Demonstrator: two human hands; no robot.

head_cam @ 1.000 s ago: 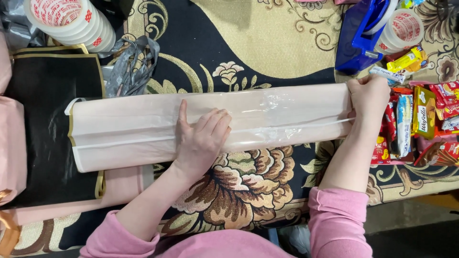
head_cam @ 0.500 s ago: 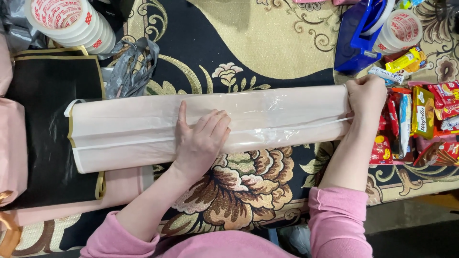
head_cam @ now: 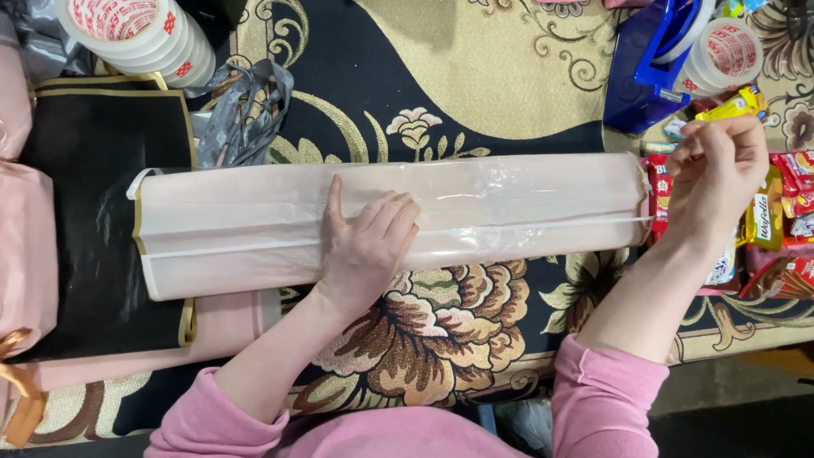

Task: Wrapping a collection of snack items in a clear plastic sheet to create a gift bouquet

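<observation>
Since the earlier frame, the right hand [head_cam: 716, 174] had lifted off the right end of the wrapped pink package [head_cam: 390, 222] and hung just beside that end, fingers loosely curled with the tips pinched together; whether they gripped anything could not be told. At the far left, black paper with a gold border [head_cam: 102, 212] lay under the package's left end, and stacked tape rolls [head_cam: 136, 34] sat above it near the top edge. A grey ribbon [head_cam: 246, 110] lay just beyond the package's upper edge. The package lay lengthwise across the patterned carpet [head_cam: 441, 331], its clear film seam running along the length. The left hand [head_cam: 366, 246] pressed flat and open on its middle, fingers spread. Open carpet remained above and below the package's central span. To the right, a blue tape dispenser [head_cam: 649, 72] and a pile of snack packets [head_cam: 784, 212] crowded the right end.
</observation>
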